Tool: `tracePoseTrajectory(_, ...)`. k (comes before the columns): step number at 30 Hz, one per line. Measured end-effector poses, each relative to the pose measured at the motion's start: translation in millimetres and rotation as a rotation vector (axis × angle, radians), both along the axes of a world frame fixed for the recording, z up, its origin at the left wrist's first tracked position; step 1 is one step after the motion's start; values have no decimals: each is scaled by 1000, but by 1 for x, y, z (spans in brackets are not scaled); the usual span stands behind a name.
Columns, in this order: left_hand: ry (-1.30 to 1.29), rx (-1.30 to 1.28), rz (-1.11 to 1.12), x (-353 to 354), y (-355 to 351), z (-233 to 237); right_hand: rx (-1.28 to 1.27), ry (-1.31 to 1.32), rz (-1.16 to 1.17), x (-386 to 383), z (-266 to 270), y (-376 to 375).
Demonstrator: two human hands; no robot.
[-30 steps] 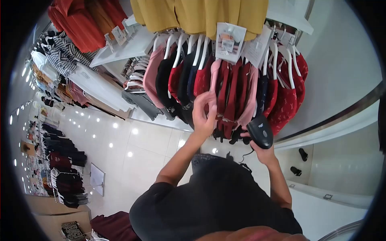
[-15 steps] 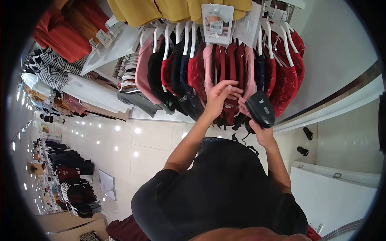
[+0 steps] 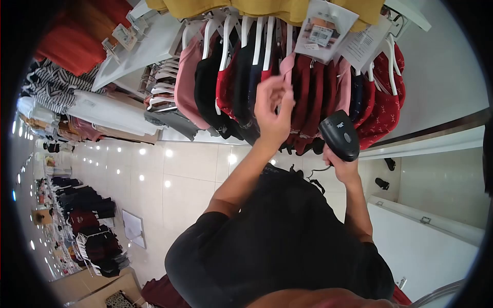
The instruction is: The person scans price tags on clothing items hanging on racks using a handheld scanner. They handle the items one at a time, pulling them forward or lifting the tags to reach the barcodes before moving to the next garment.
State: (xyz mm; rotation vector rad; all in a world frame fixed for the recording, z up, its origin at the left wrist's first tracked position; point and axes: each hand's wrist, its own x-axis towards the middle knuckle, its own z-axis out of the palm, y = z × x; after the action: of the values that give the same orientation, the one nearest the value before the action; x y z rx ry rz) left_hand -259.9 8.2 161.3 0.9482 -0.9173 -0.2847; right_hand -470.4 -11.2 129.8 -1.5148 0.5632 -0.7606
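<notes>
A black handheld barcode scanner point(image 3: 339, 134) is gripped by its handle in my right hand point(image 3: 343, 167), its head tilted up toward the clothes, with a cord trailing below. My left hand point(image 3: 273, 110) is raised in front of the rack, fingers loosely curled and thumb apart from them, with nothing visible in it. Just above its fingertips is a pink garment point(image 3: 287, 66) on a hanger. To the right of that hand hang several dark red garments point(image 3: 313, 97), and another pink garment point(image 3: 343, 87) lies beyond them.
Red, black and navy tops on white hangers point(image 3: 209, 38) fill the rail. A printed sign with a barcode label point(image 3: 322, 33) stands above it, before yellow cloth point(image 3: 267, 7). Striped clothes point(image 3: 56, 84) hang at left. A white cabinet point(image 3: 426, 241) is at lower right.
My left hand has moved left and up from the dark red garments to near the pink one. The scanner in my right hand has shifted slightly away from my left hand. The view has shifted.
</notes>
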Motion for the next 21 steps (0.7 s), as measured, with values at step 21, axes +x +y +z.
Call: tracePoseTrajectory(21, 49, 174, -584, 13, -35, 62, -1131, -404, -836, -113, 227, -17)
